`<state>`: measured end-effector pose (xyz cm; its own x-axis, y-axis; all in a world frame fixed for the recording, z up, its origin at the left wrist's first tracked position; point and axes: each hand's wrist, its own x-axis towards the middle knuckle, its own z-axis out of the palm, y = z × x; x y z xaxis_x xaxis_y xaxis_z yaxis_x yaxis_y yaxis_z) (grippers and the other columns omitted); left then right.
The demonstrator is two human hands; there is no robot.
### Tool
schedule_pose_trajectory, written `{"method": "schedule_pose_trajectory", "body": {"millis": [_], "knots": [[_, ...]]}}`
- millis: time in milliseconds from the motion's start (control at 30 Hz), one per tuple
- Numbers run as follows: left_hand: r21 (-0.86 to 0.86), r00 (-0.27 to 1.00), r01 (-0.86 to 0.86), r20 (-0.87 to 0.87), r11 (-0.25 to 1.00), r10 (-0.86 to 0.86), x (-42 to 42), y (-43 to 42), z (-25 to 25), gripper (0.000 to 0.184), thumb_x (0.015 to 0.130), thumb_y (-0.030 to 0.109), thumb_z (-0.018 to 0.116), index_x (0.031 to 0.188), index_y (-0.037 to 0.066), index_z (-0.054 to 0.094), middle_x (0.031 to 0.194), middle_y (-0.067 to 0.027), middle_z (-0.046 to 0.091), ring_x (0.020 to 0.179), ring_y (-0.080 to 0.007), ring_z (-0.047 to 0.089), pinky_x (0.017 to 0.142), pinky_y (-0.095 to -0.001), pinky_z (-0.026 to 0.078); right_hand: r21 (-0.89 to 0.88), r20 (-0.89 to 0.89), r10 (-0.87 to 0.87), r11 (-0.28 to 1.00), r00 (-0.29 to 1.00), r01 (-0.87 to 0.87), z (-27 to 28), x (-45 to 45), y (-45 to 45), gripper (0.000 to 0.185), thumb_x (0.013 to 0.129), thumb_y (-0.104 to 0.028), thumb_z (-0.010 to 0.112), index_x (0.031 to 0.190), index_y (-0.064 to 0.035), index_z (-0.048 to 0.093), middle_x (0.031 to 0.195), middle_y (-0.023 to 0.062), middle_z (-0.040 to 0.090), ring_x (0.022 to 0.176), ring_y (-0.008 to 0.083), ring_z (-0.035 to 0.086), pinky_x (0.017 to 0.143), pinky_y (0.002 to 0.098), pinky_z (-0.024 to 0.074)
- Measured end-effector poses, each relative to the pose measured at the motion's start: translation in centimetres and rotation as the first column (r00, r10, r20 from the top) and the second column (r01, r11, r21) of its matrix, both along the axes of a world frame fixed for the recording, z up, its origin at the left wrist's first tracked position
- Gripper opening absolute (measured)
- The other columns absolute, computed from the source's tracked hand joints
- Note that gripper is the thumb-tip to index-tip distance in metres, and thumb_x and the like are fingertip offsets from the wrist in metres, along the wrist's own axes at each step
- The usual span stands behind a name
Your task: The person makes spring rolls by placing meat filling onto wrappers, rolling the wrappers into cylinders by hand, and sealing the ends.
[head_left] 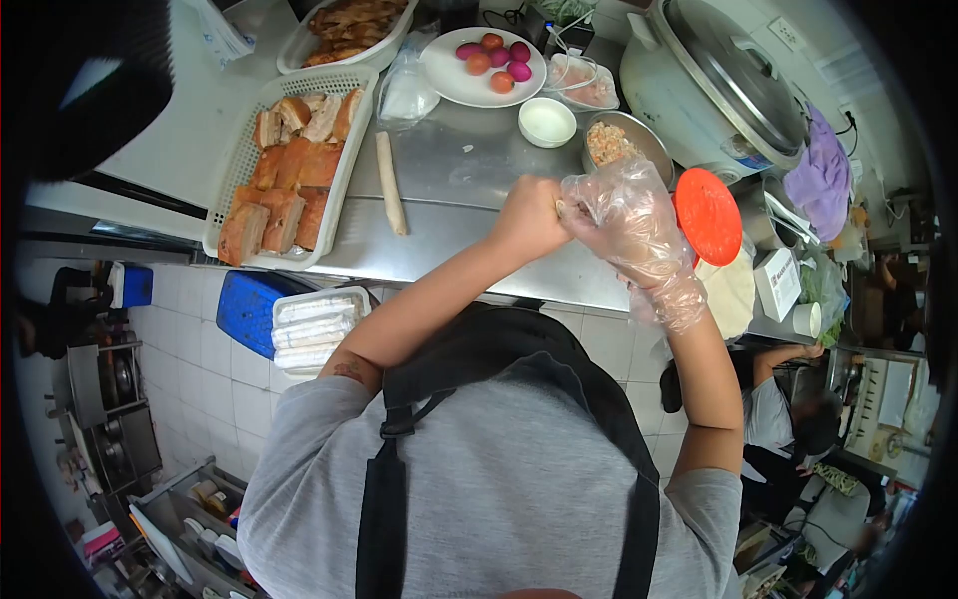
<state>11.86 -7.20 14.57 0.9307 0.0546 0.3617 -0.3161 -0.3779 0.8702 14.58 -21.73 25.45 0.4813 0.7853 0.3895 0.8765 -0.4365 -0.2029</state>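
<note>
My bare left hand [534,215] is closed, its fingertips against my right hand. A plastic glove covers my right hand [634,215], which is curled with its fingers bent. Something small and pale shows where the two hands meet, too small to name. Just beyond my right hand is a metal bowl [654,140] of chopped orange and white filling [609,145]. A red-orange disc [709,217] lies close to its right, over a pale round item [726,290]. A small white bowl [547,122] stands beyond my left hand.
A wooden rolling pin [391,185] and a basket [344,185] of roasted meat are at left on the steel counter [439,245]. At the back are a plate [439,70] of red and purple eggs and a large cooker [689,90]. Another person [783,399] is at lower right.
</note>
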Motion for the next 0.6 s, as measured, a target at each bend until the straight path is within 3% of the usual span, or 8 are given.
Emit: {"method": "schedule_pose_trajectory", "body": {"millis": [67,167,267,367,400,467,600], "knots": [[0.012,0.999,0.017,0.032,1.000,-0.017,0.3,0.0,-0.5,0.027,0.071,0.021,0.079,0.076,-0.004,0.070,0.072,-0.0259,0.065,0.072,-0.0459,0.065,0.061,-0.0455,0.052,-0.037,0.064,-0.001,0.999,0.998,0.004,0.2,-0.5,-0.3,0.012,0.075,-0.010,0.076,0.087,-0.0107,0.072,0.074,0.0106,0.065,0.074,0.0332,0.064,0.071,0.0454,0.0500],[-0.029,0.997,0.006,-0.078,1.000,-0.008,-0.1,-0.2,0.1,0.024,0.072,0.018,0.079,0.077,-0.003,0.071,0.073,-0.0249,0.066,0.068,-0.0399,0.069,0.060,-0.0434,0.052,-0.032,0.075,0.007,0.999,0.997,-0.004,0.1,-0.9,-1.1,0.016,0.078,-0.012,0.075,0.094,-0.0109,0.072,0.085,0.0115,0.068,0.084,0.0332,0.065,0.077,0.0450,0.0511],[-0.262,0.994,0.015,-0.103,0.965,-0.044,-0.2,-0.5,0.8,0.019,0.075,0.014,0.079,0.080,-0.003,0.073,0.072,-0.0228,0.067,0.063,-0.0277,0.070,0.060,-0.0403,0.052,-0.120,0.086,-0.002,0.993,0.996,0.012,-0.1,-1.3,-1.6,0.015,0.082,-0.015,0.074,0.096,-0.0110,0.072,0.094,0.0100,0.071,0.091,0.0329,0.065,0.083,0.0451,0.0514],[-0.266,1.000,0.012,-0.020,0.964,-0.018,0.1,-0.5,1.1,0.015,0.076,0.010,0.079,0.078,-0.003,0.071,0.068,-0.0184,0.067,0.060,-0.0151,0.064,0.058,-0.0358,0.050,0.058,0.131,-0.045,0.998,0.990,0.038,-0.9,-2.1,-0.9,0.016,0.082,-0.014,0.070,0.098,-0.0088,0.070,0.097,0.0102,0.068,0.096,0.0313,0.062,0.087,0.0455,0.0496],[-0.242,1.000,0.023,-0.001,0.970,-0.024,0.1,-0.3,1.2,0.013,0.077,0.008,0.077,0.075,-0.002,0.069,0.065,-0.0142,0.066,0.061,-0.0110,0.060,0.057,-0.0337,0.048,0.077,0.000,-0.069,0.995,0.998,0.069,-0.5,-2.7,-0.9,0.020,0.084,-0.017,0.070,0.103,-0.0099,0.072,0.111,0.0105,0.068,0.113,0.0344,0.058,0.100,0.0484,0.0449],[-0.199,0.999,0.038,0.031,0.979,-0.032,0.0,0.1,1.2,0.013,0.078,0.003,0.073,0.070,-0.002,0.065,0.059,-0.0057,0.063,0.064,-0.0028,0.051,0.055,-0.0296,0.045,0.061,0.045,-0.150,0.987,0.988,0.147,0.2,-3.6,-0.6,0.020,0.086,-0.020,0.070,0.104,-0.0109,0.074,0.124,0.0123,0.063,0.125,0.0385,0.051,0.107,0.0526,0.0387],[-0.239,0.999,0.040,0.040,0.970,-0.031,-0.1,0.4,1.1,0.021,0.076,0.002,0.074,0.063,0.000,0.057,0.058,-0.0041,0.059,0.062,-0.0027,0.049,0.053,-0.0281,0.043,-0.074,0.060,-0.216,0.973,0.975,0.220,0.3,-4.4,-0.1,0.025,0.089,-0.026,0.067,0.108,-0.0123,0.076,0.147,0.0155,0.049,0.141,0.0463,0.035,0.116,0.0615,0.0251]]}}
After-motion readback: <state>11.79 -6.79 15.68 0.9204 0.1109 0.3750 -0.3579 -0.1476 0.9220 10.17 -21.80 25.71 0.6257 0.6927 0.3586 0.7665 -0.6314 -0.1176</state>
